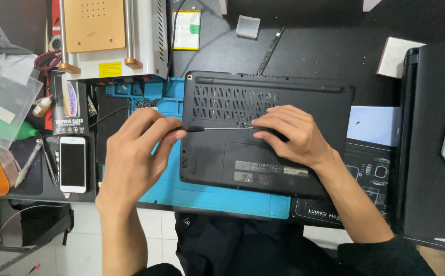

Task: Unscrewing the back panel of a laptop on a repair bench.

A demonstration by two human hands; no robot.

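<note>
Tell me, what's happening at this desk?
A person has a black laptop lying upside down on a blue mat. Their left hand grips a thin screwdriver by its handle, while the right hand steadies its tip at a screw on the laptop's underside. A white phone lies off to the left.

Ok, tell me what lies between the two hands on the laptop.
In the head view, a thin screwdriver spans the gap: the left hand holds its handle, the right hand steadies the tip. Beneath it lies the black laptop underside.
</note>
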